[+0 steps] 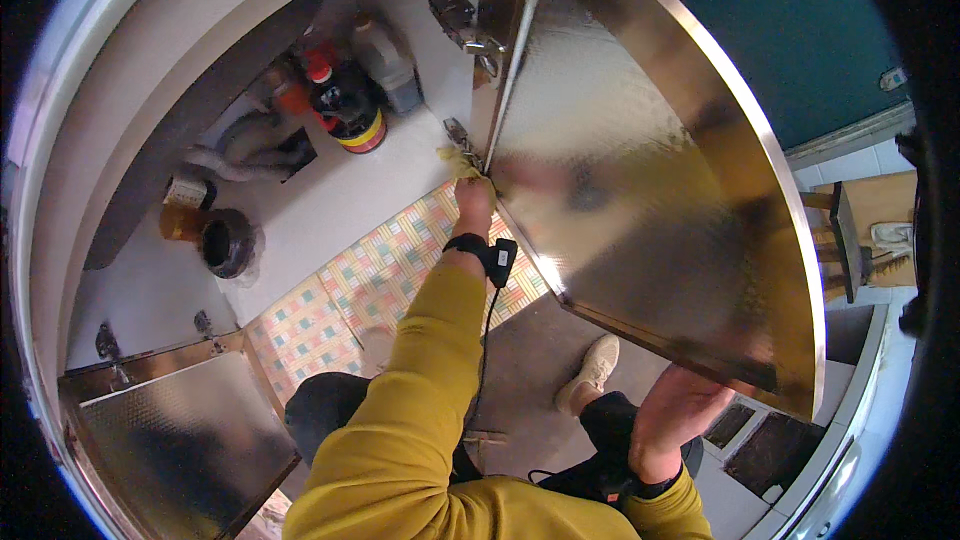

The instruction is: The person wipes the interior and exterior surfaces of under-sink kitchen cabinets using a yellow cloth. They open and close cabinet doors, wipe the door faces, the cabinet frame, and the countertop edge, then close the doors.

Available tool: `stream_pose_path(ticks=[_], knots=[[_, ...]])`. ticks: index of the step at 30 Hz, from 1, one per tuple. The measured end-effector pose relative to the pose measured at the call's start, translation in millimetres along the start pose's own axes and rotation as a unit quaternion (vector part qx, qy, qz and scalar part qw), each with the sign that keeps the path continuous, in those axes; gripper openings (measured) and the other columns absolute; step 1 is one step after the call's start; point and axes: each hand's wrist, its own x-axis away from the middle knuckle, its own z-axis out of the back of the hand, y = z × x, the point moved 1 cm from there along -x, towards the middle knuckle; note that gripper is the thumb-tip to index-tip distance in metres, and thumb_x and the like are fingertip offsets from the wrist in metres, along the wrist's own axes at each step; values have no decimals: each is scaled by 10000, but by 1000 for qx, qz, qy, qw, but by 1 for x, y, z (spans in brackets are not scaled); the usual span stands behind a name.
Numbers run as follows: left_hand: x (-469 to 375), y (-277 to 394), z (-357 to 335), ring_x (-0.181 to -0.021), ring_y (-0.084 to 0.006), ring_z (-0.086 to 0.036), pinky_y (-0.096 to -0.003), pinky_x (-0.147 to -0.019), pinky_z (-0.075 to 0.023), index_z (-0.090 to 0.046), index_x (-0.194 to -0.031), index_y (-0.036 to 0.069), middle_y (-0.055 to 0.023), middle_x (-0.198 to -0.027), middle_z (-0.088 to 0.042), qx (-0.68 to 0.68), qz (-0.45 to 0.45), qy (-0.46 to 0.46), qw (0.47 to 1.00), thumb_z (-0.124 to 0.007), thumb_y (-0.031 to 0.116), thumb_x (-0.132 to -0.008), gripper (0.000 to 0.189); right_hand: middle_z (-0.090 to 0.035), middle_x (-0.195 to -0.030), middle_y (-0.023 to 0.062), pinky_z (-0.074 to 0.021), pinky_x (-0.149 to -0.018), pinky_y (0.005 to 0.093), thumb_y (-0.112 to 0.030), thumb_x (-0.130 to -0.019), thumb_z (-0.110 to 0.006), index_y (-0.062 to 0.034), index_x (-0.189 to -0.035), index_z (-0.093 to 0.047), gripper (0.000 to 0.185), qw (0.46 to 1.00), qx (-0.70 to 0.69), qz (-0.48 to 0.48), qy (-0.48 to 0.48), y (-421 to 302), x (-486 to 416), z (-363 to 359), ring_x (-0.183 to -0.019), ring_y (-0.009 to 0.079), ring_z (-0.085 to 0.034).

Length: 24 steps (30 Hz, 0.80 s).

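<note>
My left hand (474,202) reaches into an open cabinet and holds a yellowish cloth (454,159) against the lower corner by a metal hinge (459,133). A black strap with a small dark device (502,261) sits on that wrist, and a cable hangs from it. To the right, a cabinet door (600,187) with a shiny metallic inner face stands swung open. My right hand (681,403) grips the outer lower edge of this door; its fingers are partly hidden behind it. Another hinge (465,24) joins the door higher up.
Inside the cabinet stand a dark bottle with a red cap (349,105), a translucent jug (386,64), a grey hose (247,154) and a dark round pipe fitting (226,243). A second open door (187,450) is at lower left. A wooden stool (844,240) is at right.
</note>
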Motion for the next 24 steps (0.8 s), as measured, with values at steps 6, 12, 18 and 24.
stream_pose_path(ticks=[6, 12, 18, 24], knots=[[-10, -31, -12, -893, -386, -639, -454, -719, -488, -662, -999, -1, -207, -974, -682, -20, 173, 58, 983, -513, 132, -860, 244, -445, -1469, 32, -220, -1170, 396, -315, -1055, -289, -120, -1431, -434, 447, 994, 17, 18, -102, -5, 1, -6, -1351, 229, -388], [-1, -56, -29, -882, -353, -619, -456, -702, -481, -551, -1195, -13, -209, -1040, -639, 228, 264, 48, 936, -477, 189, -960, 318, -431, -1482, 36, -202, -1180, 396, -343, -1050, -304, -130, -1437, -425, 458, 994, -52, -35, -88, 1, 0, 10, -1361, 231, -380], [12, -70, -33, -837, -366, -635, -445, -724, -491, -582, -1171, -10, -196, -1005, -672, -139, 137, 86, 977, -463, 223, -991, 317, -412, -1495, 43, -207, -1182, 398, -372, -1051, -319, -137, -1454, -401, 474, 998, -1, -41, -54, -1, 4, 20, -1370, 238, -372], [30, -18, -45, -841, -386, -605, -439, -755, -471, -549, -1168, -2, -208, -980, -655, 126, 185, 235, 946, -449, 217, -992, 297, -346, -1525, 122, -185, -1191, 425, -384, -1048, -306, -55, -1470, -337, 536, 999, -7, -9, -49, -2, 4, 7, -1392, 278, -343]])
